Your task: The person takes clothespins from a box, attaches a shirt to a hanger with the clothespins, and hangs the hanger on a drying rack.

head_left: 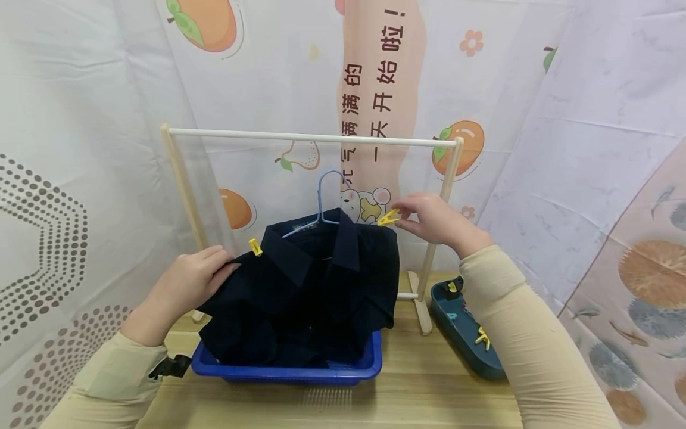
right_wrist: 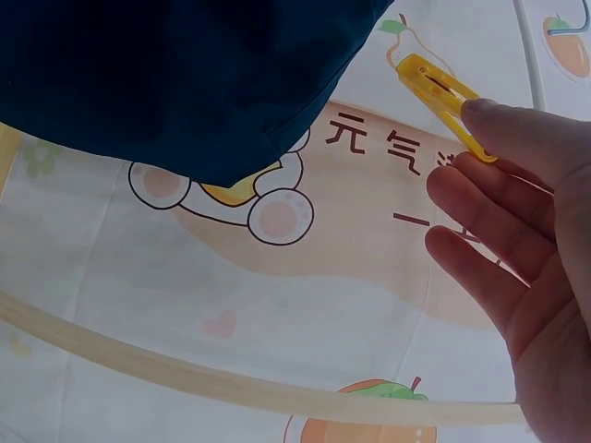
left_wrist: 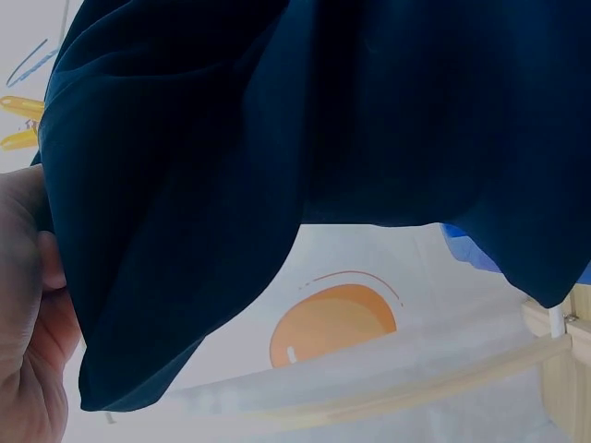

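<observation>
My right hand (head_left: 431, 217) pinches a yellow clothespin (head_left: 387, 218) | my left hand (head_left: 195, 274) holds the navy collared shirt (head_left: 300, 298), which spans between both grips | I judge it soft, light, slumping; best held at the shoulder, near the hanger (head_left: 320, 205)

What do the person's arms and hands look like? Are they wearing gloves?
No gloves: the left hand and right hand are bare. Both arms have long, pale cream sleeves, and a small black gadget sticks out by each wrist.
</observation>
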A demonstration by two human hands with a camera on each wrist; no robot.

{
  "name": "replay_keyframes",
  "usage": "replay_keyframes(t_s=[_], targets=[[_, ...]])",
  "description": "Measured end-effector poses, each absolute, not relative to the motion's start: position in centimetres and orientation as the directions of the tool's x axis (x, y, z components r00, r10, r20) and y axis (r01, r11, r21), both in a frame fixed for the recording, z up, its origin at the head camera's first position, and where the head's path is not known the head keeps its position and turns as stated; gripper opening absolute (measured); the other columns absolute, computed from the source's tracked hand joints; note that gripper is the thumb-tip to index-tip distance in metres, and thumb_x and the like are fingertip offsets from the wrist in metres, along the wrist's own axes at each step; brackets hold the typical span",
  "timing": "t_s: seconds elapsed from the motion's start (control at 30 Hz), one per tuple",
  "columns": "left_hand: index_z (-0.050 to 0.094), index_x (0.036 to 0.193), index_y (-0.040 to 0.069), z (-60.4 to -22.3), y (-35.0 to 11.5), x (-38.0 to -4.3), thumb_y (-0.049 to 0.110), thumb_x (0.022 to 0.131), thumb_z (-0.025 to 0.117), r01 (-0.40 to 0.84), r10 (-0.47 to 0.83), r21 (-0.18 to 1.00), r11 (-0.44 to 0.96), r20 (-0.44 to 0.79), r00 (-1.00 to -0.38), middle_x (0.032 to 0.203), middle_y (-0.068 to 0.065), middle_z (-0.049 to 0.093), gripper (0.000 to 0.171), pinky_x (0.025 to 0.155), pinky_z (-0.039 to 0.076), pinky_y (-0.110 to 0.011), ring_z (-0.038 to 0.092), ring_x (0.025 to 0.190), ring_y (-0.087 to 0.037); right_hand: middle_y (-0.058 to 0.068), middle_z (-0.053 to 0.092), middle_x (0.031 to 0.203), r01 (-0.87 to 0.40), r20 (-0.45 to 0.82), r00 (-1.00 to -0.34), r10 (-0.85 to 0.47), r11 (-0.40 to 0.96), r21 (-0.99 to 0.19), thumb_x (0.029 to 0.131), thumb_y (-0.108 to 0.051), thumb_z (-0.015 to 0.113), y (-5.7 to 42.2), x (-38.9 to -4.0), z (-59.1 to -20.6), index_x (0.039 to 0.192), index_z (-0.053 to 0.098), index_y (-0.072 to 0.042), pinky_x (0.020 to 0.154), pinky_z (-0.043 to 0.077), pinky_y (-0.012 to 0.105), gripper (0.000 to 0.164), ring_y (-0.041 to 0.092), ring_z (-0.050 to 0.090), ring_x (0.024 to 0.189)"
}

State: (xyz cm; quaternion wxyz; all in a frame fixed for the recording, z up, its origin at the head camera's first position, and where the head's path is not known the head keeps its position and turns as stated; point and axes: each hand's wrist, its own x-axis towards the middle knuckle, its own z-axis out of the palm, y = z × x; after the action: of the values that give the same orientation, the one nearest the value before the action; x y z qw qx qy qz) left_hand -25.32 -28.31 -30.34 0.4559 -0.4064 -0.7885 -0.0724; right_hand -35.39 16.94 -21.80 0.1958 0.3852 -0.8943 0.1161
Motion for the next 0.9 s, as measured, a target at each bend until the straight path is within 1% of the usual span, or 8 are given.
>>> replay_keyframes(t_s=[0.3, 0.5, 0.67, 0.9], targets=[[0.06, 0.081, 0.009, -30.37, -28.29, -25.37, 0.018, 0.09, 0.059, 0.708, 0.578, -0.258, 0.657, 0.775, -0.255, 0.075, 0.002, 0.055, 0.013, 0.046, 0.043, -0.027, 0.05, 0.054, -0.007, 0.0, 0.065, 0.096, -0.742, 0.436, -0.612, -0.659, 0.67, -0.028, 0.084, -0.016, 0.073, 16.82, -35.54, -21.89, 0.111, 0.067, -0.009, 0.078, 0.051, 0.033, 0.029, 0.014, 0.061, 0.087], [0.06, 0.081, 0.009, -30.36, -28.25, -25.38, 0.017, 0.088, 0.061, 0.707, 0.578, -0.255, 0.659, 0.774, -0.26, 0.075, 0.002, 0.056, 0.011, 0.046, 0.044, -0.027, 0.051, 0.055, -0.008, 0.004, 0.067, 0.098, -0.745, 0.432, -0.606, -0.668, 0.667, -0.013, 0.084, -0.015, 0.073, 16.7, -35.62, -21.95, 0.111, 0.068, -0.009, 0.077, 0.051, 0.033, 0.028, 0.016, 0.061, 0.086], [0.06, 0.082, 0.009, -30.34, -28.22, -25.37, 0.018, 0.089, 0.06, 0.709, 0.578, -0.25, 0.66, 0.772, -0.265, 0.076, 0.003, 0.056, 0.012, 0.047, 0.044, -0.027, 0.051, 0.055, -0.007, 0.006, 0.068, 0.1, -0.74, 0.425, -0.614, -0.665, 0.673, -0.016, 0.084, -0.014, 0.073, 16.43, -35.48, -21.92, 0.109, 0.069, -0.009, 0.076, 0.052, 0.033, 0.026, 0.016, 0.062, 0.085], [0.06, 0.082, 0.009, -30.29, -28.16, -25.36, 0.013, 0.084, 0.064, 0.708, 0.58, -0.25, 0.66, 0.769, -0.269, 0.076, 0.002, 0.056, 0.007, 0.047, 0.045, -0.027, 0.051, 0.055, -0.007, 0.004, 0.069, 0.099, -0.747, 0.434, -0.599, -0.673, 0.665, 0.0, 0.085, -0.013, 0.072, 15.94, -35.61, -21.98, 0.106, 0.071, -0.009, 0.073, 0.052, 0.03, 0.022, 0.014, 0.062, 0.081]])
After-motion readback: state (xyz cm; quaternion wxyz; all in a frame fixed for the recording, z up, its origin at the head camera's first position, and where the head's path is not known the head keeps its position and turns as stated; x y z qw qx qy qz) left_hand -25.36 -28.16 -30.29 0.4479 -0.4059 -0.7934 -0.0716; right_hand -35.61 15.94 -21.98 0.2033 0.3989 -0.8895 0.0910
